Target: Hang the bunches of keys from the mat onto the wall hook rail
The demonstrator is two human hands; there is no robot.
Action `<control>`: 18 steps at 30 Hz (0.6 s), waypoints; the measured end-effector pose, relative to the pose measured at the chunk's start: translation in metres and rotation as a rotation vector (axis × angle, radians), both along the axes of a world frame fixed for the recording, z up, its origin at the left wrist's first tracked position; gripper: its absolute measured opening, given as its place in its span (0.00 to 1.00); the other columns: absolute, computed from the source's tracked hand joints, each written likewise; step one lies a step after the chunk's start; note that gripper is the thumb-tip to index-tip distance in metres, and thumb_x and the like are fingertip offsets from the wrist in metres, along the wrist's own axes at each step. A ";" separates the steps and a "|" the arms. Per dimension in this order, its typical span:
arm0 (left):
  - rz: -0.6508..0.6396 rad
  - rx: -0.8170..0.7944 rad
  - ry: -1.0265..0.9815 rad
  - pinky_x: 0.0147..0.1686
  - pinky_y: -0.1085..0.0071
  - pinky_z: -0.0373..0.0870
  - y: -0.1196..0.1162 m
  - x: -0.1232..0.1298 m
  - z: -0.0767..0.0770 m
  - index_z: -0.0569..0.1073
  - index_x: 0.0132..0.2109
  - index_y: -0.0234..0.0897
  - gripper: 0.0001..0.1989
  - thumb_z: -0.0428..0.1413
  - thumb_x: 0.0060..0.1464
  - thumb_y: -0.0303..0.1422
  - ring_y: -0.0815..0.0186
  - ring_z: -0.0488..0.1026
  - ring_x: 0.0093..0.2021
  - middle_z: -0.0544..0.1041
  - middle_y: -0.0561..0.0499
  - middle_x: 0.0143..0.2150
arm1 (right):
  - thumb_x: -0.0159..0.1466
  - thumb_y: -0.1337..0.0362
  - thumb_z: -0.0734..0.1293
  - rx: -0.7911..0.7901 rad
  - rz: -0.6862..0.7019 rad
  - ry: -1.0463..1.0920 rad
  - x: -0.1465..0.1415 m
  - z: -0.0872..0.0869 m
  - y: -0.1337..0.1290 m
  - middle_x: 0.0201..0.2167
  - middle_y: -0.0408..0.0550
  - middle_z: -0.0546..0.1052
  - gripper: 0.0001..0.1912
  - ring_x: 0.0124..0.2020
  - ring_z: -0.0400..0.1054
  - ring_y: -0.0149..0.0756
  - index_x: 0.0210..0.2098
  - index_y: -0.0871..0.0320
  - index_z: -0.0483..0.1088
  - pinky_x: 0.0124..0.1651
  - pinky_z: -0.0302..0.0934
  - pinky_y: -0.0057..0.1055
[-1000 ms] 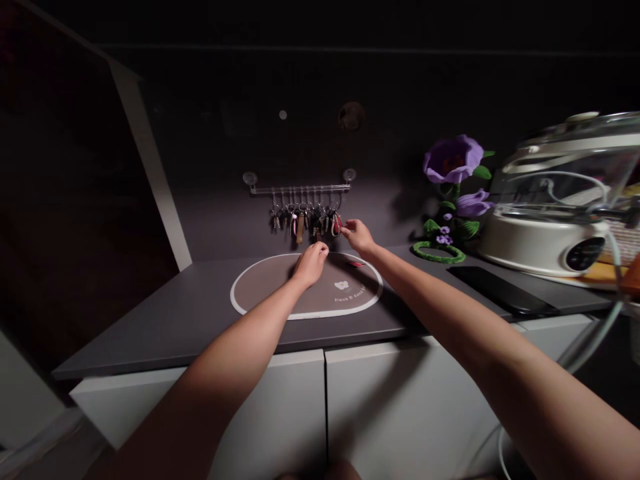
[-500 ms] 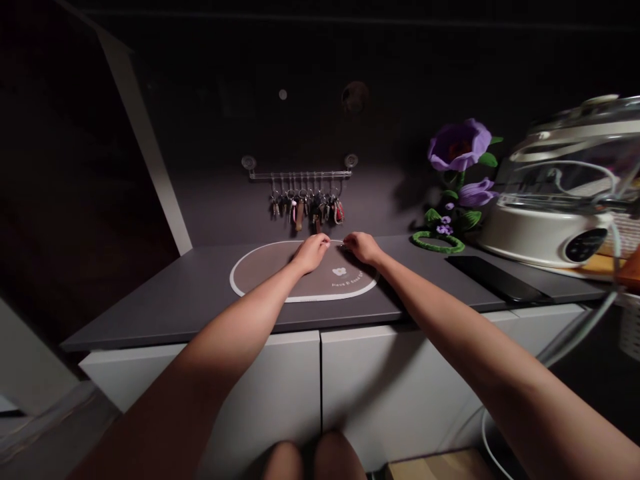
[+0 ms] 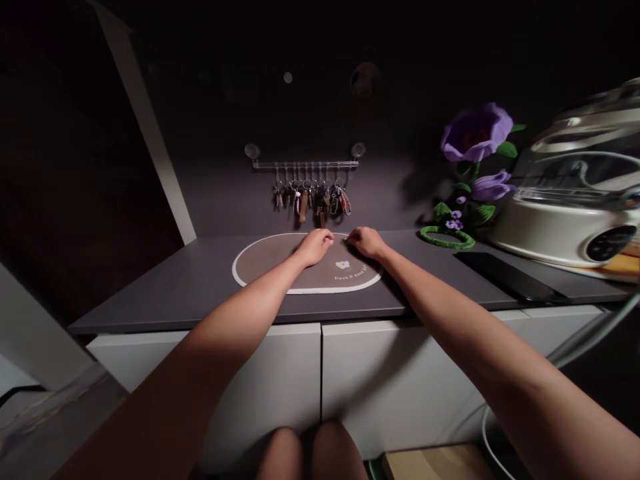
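My left hand (image 3: 316, 248) is over the middle of an oval brown mat (image 3: 267, 267) with a white border. Its fingers are curled together, and anything in them is hidden. At the mat's back right, my right hand (image 3: 367, 241) is closed in a pinch. A tiny dark bit shows at its fingertips, too small to name. A small gap separates the two hands. Just behind them, several keys (image 3: 303, 208) with rings and fobs hang from a clear hook rail (image 3: 305, 165) on the dark wall.
To the right stand a purple knitted flower (image 3: 477, 133) with a green ring base (image 3: 447, 245), a black phone-like slab (image 3: 510, 277) and a cream appliance (image 3: 545, 230) with a clear upper part. The dark countertop (image 3: 165, 287) sits over white cabinet doors (image 3: 370, 373).
The view has shifted slightly, so the rail, flower and appliance appear a little higher and further right. Both hands keep nearly the same pose over the mat.
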State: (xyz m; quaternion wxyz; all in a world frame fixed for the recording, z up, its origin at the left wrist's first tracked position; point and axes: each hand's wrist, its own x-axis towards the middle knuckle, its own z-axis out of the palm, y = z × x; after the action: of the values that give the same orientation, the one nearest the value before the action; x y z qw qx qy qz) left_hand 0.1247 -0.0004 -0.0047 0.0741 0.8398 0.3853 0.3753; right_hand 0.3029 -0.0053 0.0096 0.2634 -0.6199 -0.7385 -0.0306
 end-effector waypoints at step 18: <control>0.010 -0.027 0.013 0.38 0.71 0.64 -0.001 -0.001 0.002 0.73 0.35 0.33 0.08 0.50 0.52 0.29 0.66 0.69 0.34 0.75 0.47 0.34 | 0.55 0.62 0.63 -0.036 0.295 0.267 -0.007 0.002 -0.005 0.22 0.42 0.70 0.08 0.24 0.57 0.26 0.26 0.61 0.68 0.30 0.52 0.23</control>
State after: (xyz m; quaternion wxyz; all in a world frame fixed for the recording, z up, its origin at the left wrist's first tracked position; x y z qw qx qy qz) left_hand 0.1233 -0.0009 -0.0024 0.0812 0.8393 0.3949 0.3647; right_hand 0.2957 -0.0103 0.0119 0.3496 -0.5082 -0.7802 0.1039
